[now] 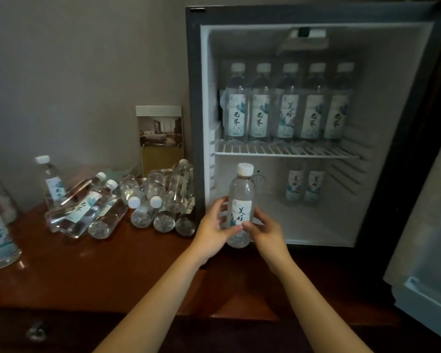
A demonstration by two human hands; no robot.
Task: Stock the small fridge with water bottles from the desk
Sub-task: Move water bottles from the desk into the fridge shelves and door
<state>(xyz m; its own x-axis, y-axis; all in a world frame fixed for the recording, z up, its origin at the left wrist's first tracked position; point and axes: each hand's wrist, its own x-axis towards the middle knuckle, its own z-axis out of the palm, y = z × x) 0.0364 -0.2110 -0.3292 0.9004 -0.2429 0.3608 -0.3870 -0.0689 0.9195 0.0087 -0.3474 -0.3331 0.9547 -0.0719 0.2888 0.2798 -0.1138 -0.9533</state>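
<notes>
Here, lower centre of the frame, the left grip (212,225) and right grip (264,231) both clasp an upright water bottle (241,200) at the mouth of the open fridge (194,98). It seems full, weighty and slick; its labelled waist is the surest hold.

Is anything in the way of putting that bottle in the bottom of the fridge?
Nothing visible is. The fridge door is open, and the bottle, held by the left hand and right hand, is at the bottom opening. Two bottles stand further back, with bare floor left of them.
</notes>
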